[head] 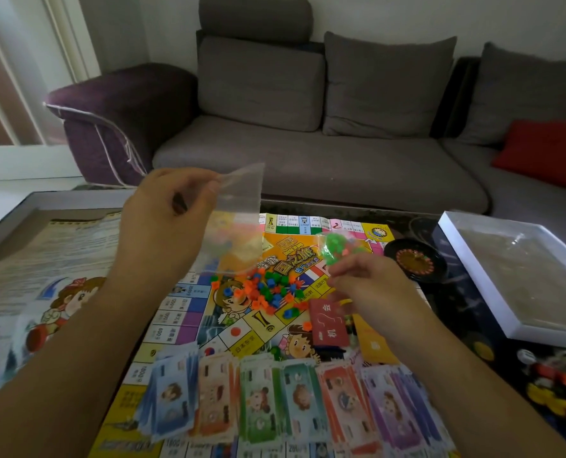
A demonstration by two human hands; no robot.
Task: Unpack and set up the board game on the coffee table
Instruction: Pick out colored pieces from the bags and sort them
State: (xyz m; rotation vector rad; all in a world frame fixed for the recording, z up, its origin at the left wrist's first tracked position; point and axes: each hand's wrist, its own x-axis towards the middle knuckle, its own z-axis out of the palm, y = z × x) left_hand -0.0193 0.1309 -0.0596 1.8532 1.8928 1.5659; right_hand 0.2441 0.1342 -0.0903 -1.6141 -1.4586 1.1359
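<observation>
Left hand (162, 223), centre-left of the frame, has its grip pinched shut on an upended clear bag (238, 213). Right hand (370, 289), right of centre, is closed on a smaller bag (334, 246) of green bits. A pile of coloured pieces (268, 290) sits mid-board (242, 328) on the worktop (456, 305). Six stacks of notes (294, 401) run along the bottom. A red card (329, 322) lies below the right hand, and the roulette wheel (415, 259) sits right of the board.
</observation>
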